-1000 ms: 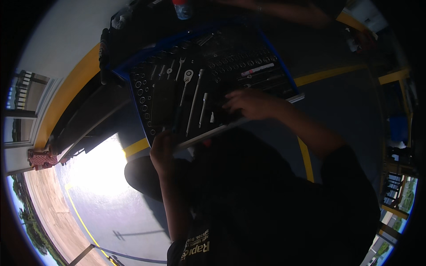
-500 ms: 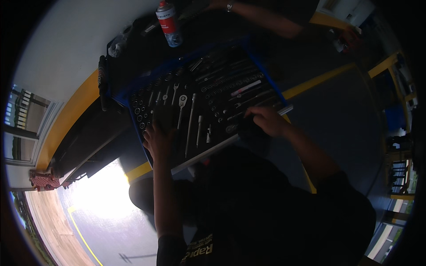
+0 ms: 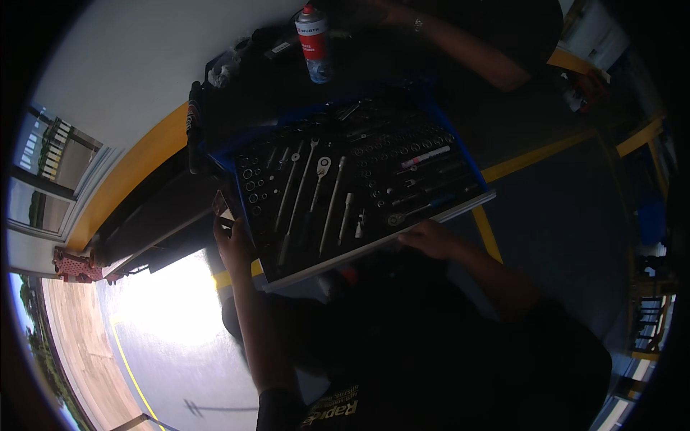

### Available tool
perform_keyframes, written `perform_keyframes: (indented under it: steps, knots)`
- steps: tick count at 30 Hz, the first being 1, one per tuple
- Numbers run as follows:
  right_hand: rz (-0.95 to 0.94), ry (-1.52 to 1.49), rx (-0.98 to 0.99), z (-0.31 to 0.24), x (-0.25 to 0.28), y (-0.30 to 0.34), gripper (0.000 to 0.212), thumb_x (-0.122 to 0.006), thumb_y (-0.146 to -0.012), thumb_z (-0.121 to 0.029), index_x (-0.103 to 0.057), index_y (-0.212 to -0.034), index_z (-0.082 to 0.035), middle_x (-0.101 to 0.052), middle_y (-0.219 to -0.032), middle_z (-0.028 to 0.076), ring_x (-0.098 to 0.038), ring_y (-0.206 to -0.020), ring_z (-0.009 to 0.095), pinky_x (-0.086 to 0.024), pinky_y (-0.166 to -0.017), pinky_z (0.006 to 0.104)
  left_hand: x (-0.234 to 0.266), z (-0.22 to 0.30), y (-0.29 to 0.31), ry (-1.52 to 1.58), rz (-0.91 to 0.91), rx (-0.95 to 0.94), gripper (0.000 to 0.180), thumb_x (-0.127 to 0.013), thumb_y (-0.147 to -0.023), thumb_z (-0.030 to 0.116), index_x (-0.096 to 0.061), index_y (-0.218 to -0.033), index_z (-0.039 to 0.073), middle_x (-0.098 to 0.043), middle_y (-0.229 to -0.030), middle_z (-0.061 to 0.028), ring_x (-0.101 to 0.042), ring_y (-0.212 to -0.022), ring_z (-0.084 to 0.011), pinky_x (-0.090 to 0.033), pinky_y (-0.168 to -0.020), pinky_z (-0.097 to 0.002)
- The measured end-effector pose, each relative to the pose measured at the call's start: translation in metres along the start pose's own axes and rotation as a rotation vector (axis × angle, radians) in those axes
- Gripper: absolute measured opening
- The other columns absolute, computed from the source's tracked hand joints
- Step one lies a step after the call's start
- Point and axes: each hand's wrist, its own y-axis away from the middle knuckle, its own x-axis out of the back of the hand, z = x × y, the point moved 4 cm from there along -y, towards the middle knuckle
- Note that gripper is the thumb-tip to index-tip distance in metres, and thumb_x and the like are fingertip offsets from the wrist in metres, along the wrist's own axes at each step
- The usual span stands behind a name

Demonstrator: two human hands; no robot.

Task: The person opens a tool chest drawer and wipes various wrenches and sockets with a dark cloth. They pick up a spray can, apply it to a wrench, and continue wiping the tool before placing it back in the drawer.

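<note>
2 hands stand apart: the left hand (image 3: 233, 243) holds a dark item (image 3: 219, 202) beside the open tool drawer (image 3: 338, 258); the right hand (image 3: 433, 240), grip unclear, seemingly steadies its front; sliding it would call for even pressure.

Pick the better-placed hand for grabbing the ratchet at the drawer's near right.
Right, probably. The right hand is at the drawer's front edge, close to that ratchet, and no tool shows in it. The left hand is off the drawer's left side, apparently holding a small flat object.
</note>
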Motion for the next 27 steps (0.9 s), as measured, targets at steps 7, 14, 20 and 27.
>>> perform_keyframes:
  steps: [7, 14, 20, 27]
  knots:
    - [0.186, -0.035, 0.15, 0.02, -0.009, 0.004, 0.046, -0.061, -0.106, -0.044, -0.08, -0.104, -0.003, -0.078, -0.093, 0.013, -0.073, -0.093, 0.021, -0.054, -0.089, 0.037, 0.009, 0.017, 0.009, 0.061, 0.06, -0.009, 0.084, -0.076, -0.088, 0.043, -0.047, -0.155, 0.001, -0.051, -0.148, -0.0312, -0.059, -0.131, -0.0481, -0.049, -0.11, -0.0495]
    - [0.356, -0.08, 0.31, 0.006, -0.047, 0.013, 0.04, -0.061, -0.105, -0.038, -0.078, -0.107, -0.002, -0.078, -0.102, 0.014, -0.073, -0.098, 0.026, -0.054, -0.092, 0.039, 0.018, 0.142, -0.015, -0.406, 0.186, -0.401, 0.093, -0.066, -0.093, 0.057, -0.036, -0.158, -0.002, -0.05, -0.151, -0.0275, -0.054, -0.137, -0.0467, -0.048, -0.109, -0.0578]
    - [0.232, -0.108, 0.157, 0.045, -0.126, 0.026, 0.041, -0.06, -0.105, -0.041, -0.075, -0.112, -0.004, -0.076, -0.1, 0.012, -0.072, -0.098, 0.024, -0.053, -0.09, 0.0383, -0.031, 0.104, -0.033, -0.622, 0.302, -0.526, 0.083, -0.057, -0.096, 0.057, -0.044, -0.155, 0.0, -0.051, -0.156, -0.0249, -0.054, -0.14, -0.0428, -0.043, -0.114, -0.0554]
    - [0.449, -0.762, -0.032, 0.104, -0.151, -0.037, 0.038, -0.06, -0.106, -0.037, -0.074, -0.119, -0.004, -0.071, -0.118, 0.011, -0.068, -0.109, 0.023, -0.051, -0.097, 0.0383, -0.063, 0.088, -0.02, -0.667, 0.383, -0.471, 0.08, -0.051, -0.098, 0.059, -0.05, -0.149, -0.002, -0.056, -0.151, -0.0236, -0.053, -0.142, -0.0402, -0.039, -0.117, -0.0547]
